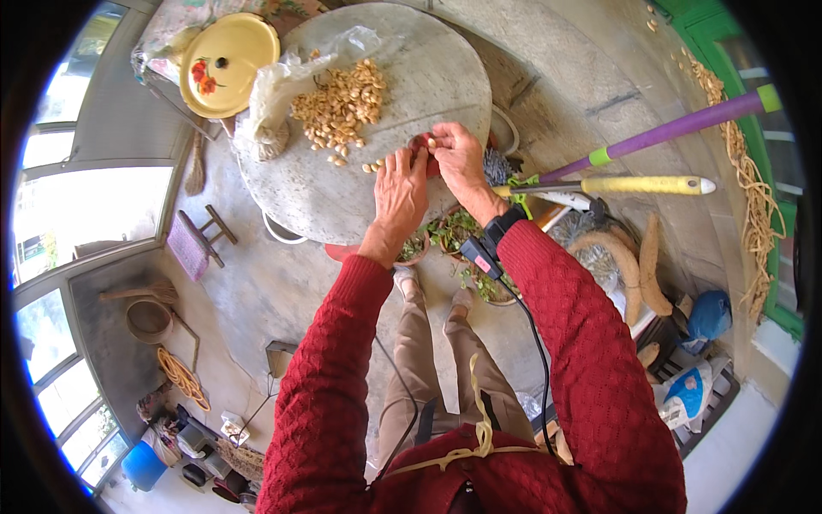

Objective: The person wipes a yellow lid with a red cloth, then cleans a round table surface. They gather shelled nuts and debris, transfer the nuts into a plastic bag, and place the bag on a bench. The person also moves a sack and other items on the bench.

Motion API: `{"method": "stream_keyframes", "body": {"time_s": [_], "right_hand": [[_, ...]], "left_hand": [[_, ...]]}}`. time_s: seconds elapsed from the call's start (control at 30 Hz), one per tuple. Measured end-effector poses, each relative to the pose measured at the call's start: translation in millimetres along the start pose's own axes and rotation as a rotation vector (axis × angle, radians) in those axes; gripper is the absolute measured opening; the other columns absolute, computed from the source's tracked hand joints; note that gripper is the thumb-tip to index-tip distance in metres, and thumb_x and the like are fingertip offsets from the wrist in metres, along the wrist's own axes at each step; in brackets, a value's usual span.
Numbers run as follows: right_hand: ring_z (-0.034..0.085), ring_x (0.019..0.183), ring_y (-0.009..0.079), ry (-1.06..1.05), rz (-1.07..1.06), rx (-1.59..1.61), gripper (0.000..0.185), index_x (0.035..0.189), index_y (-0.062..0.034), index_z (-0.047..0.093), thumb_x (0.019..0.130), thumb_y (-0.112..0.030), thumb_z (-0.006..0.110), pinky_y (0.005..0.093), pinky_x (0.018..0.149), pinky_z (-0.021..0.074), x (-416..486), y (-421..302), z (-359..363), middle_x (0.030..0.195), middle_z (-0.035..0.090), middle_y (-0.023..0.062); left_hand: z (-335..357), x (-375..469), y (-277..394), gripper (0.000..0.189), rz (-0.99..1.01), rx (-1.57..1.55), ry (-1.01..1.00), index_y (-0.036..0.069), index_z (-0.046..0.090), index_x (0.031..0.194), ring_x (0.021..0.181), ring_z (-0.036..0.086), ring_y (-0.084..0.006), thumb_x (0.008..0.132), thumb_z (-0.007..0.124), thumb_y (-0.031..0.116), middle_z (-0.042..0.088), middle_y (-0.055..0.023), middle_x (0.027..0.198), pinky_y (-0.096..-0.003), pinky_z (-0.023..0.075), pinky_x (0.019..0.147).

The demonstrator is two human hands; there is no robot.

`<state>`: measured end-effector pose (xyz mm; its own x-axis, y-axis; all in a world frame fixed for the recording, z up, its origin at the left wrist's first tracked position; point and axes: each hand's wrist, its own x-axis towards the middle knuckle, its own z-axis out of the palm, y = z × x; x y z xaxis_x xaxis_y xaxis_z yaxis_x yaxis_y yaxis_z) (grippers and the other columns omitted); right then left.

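Note:
My right hand (459, 154) holds a small pale nut or seed (432, 142) between thumb and fingers, over the near right part of a round stone-like table (443, 70). Close beside it, the fingers of my left hand (401, 189) touch a dark red object (422, 142), partly hidden by both hands; I cannot tell what it is. A few pale pieces (370, 168) lie by the left fingertips. Farther back is a heap of tan shelled pieces or shells (347, 96). A clear plastic bag (273, 96) stands left of the heap.
A yellow enamel lid (231, 58) with a red flower is at the back left. Purple (681, 132) and yellow (642, 185) handles reach out on the right. Potted plants (453, 231) stand below the table's near edge. A small stool (192, 243) stands on the floor at left.

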<state>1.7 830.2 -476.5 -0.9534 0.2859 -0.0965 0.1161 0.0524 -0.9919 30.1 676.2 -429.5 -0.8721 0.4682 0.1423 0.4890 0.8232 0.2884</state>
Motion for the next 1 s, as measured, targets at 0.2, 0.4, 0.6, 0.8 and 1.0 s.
{"method": "stream_keyframes", "body": {"time_s": [0.2, 0.4, 0.6, 0.8, 1.0], "right_hand": [[0.077, 0.094, 0.0158, -0.010, 0.221, 0.011, 0.022, 0.121, 0.0036, 0.076, 0.100, 0.010, 0.075, 0.0332, 0.085, 0.0695, -1.5, -17.4, 28.8, 0.109, 0.078, 0.0081], [0.075, 0.095, 0.0152, -0.032, -0.001, 0.159, 0.021, 0.123, 0.0038, 0.073, 0.103, 0.006, 0.080, 0.0332, 0.083, 0.0686, 14.3, -40.2, 78.2, 0.112, 0.076, 0.0078], [0.076, 0.094, 0.0152, -0.097, 0.033, -0.043, 0.032, 0.121, 0.0019, 0.073, 0.094, 0.018, 0.067, 0.0327, 0.083, 0.0664, 13.0, -39.8, 77.8, 0.110, 0.077, 0.0071], [0.072, 0.090, 0.0195, -0.008, -0.102, -0.091, 0.028, 0.113, -0.0015, 0.070, 0.091, 0.014, 0.065, 0.0361, 0.081, 0.0635, 12.0, -18.6, 83.7, 0.107, 0.074, 0.0088], [0.074, 0.083, 0.0238, 0.067, -0.128, -0.417, 0.023, 0.112, -0.0055, 0.073, 0.091, 0.002, 0.080, 0.0408, 0.080, 0.0617, 11.0, 0.8, 99.2, 0.095, 0.075, 0.0078]], "left_hand": [[-30.4, -41.3, -53.8, 0.059, 0.021, 0.171, -0.121, 0.018, 0.074, 0.157, 0.127, 0.065, -0.0320, 0.098, 0.069, 0.007, 0.067, -0.0085, 0.154, -0.0466, 0.0539, 0.104], [-51.7, -9.1, -109.5, 0.052, -0.100, 0.206, 0.056, 0.011, 0.077, 0.147, 0.123, 0.066, -0.0372, 0.096, 0.072, 0.003, 0.070, -0.0132, 0.144, -0.0492, 0.0550, 0.101], [-65.6, -73.9, -83.6, 0.042, -0.074, -0.298, 0.327, 0.004, 0.080, 0.141, 0.122, 0.072, -0.0409, 0.100, 0.080, 0.000, 0.072, -0.0182, 0.137, -0.0492, 0.0600, 0.107], [-30.8, -86.9, -104.3, 0.039, -0.580, -0.242, 0.468, 0.005, 0.075, 0.147, 0.127, 0.070, -0.0462, 0.107, 0.074, 0.002, 0.072, -0.0222, 0.139, -0.0547, 0.0588, 0.107], [-4.2, -90.7, -122.3, 0.041, -0.679, -0.245, 0.507, 0.010, 0.076, 0.143, 0.125, 0.069, -0.0471, 0.103, 0.070, 0.002, 0.075, -0.0211, 0.136, -0.0564, 0.0567, 0.105]]}}
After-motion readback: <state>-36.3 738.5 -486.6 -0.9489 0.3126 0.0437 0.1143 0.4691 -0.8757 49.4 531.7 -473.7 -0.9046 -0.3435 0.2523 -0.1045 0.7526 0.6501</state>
